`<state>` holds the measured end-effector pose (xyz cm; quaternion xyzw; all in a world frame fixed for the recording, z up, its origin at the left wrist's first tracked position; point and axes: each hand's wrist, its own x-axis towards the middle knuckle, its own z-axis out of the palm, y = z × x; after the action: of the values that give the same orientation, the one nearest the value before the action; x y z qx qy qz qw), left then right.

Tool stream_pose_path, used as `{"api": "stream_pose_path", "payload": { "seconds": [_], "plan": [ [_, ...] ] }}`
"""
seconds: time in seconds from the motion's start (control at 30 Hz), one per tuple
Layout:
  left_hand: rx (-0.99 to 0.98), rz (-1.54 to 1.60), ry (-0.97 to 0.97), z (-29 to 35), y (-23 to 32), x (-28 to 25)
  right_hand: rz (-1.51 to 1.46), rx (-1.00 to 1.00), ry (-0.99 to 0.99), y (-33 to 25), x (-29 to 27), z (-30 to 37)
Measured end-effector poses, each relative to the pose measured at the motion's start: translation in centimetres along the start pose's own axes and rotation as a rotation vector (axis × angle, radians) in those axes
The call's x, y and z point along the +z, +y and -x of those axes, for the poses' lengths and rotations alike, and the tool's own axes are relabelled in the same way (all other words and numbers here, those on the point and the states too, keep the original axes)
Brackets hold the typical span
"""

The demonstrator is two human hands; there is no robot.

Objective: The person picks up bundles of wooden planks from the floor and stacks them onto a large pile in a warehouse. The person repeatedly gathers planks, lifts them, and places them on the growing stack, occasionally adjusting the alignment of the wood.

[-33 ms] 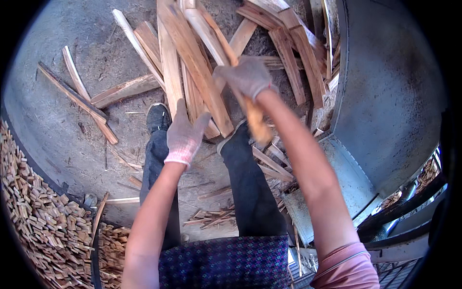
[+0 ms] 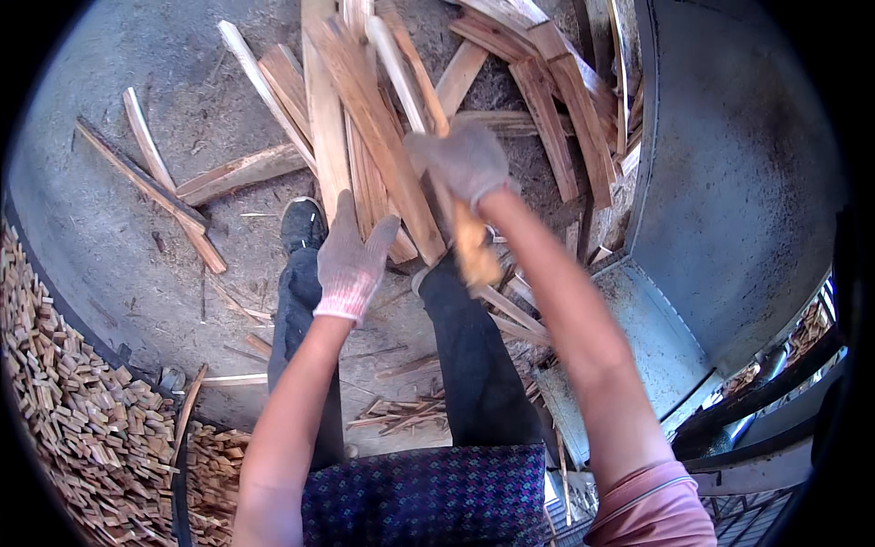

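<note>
My right hand (image 2: 462, 159), in a grey glove, is closed around a long, rough piece of split wood (image 2: 474, 244). Its orange-brown near end is smeared by motion. Its far part shows beyond my fingers among other pieces. My left hand (image 2: 350, 264), gloved in grey with a pinkish-white cuff, is open, thumb apart from the fingers. Its fingertips reach the near end of a long pale board (image 2: 325, 118); whether they press on it I cannot tell. Between my hands lies a broad brown plank (image 2: 383, 137) on top of other long pieces.
More split wood (image 2: 545, 128) lies at the far right beside a curved metal wall (image 2: 729, 173). Loose sticks (image 2: 150, 191) are scattered on the left of the floor. A big heap of short wood pieces (image 2: 91, 419) fills the lower left. My shoes stand among the boards.
My right hand has shifted slightly left, and the near end of its wood has swung left. My left hand keeps nearly the same place.
</note>
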<state>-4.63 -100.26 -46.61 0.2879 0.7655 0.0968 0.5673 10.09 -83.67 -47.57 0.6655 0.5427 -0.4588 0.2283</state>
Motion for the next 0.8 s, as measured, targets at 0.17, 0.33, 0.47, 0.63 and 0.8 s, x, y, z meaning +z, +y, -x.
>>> {"api": "stream_pose_path", "payload": {
  "seconds": [0.17,0.33,0.47,0.63,0.8],
  "plan": [
    [0.071,0.608,-0.278,3.0,0.7,-4.8,-0.168,-0.444,0.038,-4.0,8.5,7.6],
    [-0.345,0.185,-0.068,4.8,-5.3,-12.9,-0.365,-0.586,-0.228,-6.0,6.6,8.0],
    [-0.368,0.366,0.215,0.5,-10.9,-21.5,-0.149,-0.293,0.24,2.7,1.3,2.7],
    [-0.125,-0.491,0.457,-3.1,-19.8,-23.8,0.185,-0.021,0.439,17.0,-8.9,-5.7],
    [0.092,0.135,-0.401,0.4,4.1,-4.1,0.334,-0.245,0.57,23.5,-16.9,-15.7]
  ]
}}
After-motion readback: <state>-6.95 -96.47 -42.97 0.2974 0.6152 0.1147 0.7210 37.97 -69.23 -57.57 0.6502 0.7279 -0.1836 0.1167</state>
